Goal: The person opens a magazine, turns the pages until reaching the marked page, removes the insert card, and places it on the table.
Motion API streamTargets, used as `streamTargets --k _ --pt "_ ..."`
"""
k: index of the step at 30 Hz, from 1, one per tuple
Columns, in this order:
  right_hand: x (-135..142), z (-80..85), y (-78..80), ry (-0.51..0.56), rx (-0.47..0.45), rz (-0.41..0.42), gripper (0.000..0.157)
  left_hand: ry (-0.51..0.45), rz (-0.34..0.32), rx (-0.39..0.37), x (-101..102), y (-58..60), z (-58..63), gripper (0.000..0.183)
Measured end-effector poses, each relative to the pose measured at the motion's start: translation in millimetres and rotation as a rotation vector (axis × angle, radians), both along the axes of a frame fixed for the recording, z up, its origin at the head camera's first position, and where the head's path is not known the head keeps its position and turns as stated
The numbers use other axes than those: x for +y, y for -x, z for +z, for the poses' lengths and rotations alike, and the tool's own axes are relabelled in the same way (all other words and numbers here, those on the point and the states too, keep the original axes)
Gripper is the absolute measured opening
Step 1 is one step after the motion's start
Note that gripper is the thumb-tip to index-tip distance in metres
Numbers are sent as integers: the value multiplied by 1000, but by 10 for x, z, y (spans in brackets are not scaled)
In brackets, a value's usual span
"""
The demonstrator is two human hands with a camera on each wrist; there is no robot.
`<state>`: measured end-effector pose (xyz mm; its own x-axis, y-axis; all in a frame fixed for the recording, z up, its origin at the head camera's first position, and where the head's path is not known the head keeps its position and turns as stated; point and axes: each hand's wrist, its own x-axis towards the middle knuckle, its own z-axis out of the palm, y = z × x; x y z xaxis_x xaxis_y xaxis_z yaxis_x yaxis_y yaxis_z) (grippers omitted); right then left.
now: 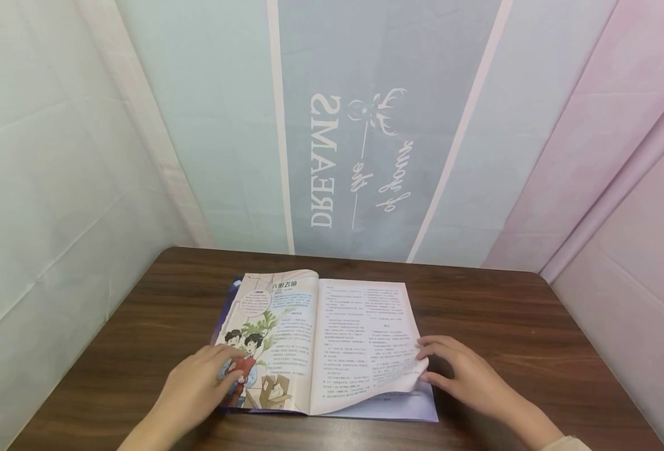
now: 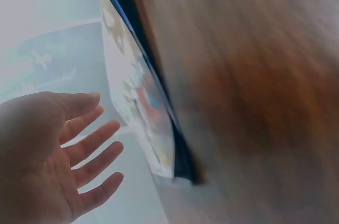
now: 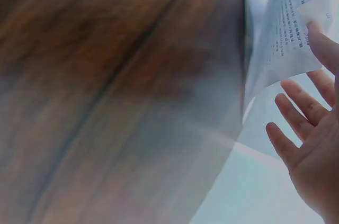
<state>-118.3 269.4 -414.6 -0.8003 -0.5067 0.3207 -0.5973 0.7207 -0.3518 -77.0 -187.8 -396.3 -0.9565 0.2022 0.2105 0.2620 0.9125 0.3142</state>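
An open magazine [image 1: 360, 332] lies on the table, its left page [image 1: 292, 326] carrying a coloured drawing of people and its right page full of printed text. My right hand [image 1: 461, 373] pinches the right page's outer edge between thumb and fingers; that page's lower corner bends up off the sheet beneath. In the right wrist view, the thumb lies on the page [image 3: 283, 28] and the other fingers spread behind or beside it. My left hand [image 1: 193, 385] is at the left page's lower outer edge, fingers relaxed and holding nothing; whether they touch the paper I cannot tell.
The dark wooden table [image 1: 123, 351] has rounded back corners. Behind it hangs a pale blue and grey curtain [image 1: 242, 156] with mirrored lettering and a deer head. White cloth [image 1: 39, 207] drapes the left side, and pink and white cloth the right.
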Motion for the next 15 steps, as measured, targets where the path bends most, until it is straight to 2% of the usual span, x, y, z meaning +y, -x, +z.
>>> streamTargets --k 4,8,15 --pt "-45 60 31 33 60 -9 36 26 -46 85 128 24 78 22" --pt "-106 129 57 92 89 3 36 40 -98 136 265 47 165 25" --pt "-269 296 71 171 102 23 38 2 -179 154 521 84 283 24"
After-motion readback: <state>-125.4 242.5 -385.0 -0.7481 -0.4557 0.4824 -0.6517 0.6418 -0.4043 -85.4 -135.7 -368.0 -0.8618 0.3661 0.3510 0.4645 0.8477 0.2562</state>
